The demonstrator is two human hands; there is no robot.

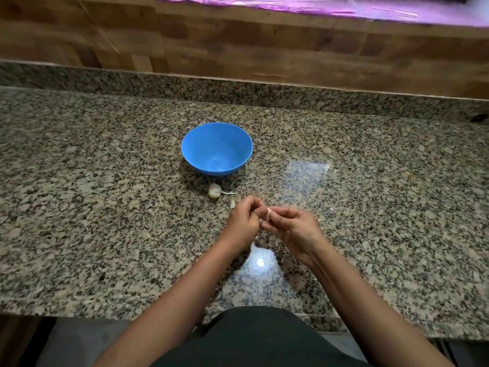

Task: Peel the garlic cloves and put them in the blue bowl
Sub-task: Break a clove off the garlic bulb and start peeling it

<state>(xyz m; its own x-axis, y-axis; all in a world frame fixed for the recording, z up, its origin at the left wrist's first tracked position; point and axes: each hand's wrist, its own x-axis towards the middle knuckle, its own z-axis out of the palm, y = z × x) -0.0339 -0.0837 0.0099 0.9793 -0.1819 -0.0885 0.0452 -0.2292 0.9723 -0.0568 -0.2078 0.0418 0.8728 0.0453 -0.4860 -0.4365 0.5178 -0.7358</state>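
Over the speckled, glossy granite bench, the left hand and right hand pinch a small pale garlic clove between their fingertips, its long axis roughly upright. The smooth round blue bowl sits beyond, with a papery garlic bulb just before it, stem pointing right.

I stood at a speckled granite counter (two bright glares on its polish), backed by a wood-plank wall.

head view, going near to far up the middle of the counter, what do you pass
hands with a clove between them → loose clove → garlic bulb → blue bowl → wooden wall
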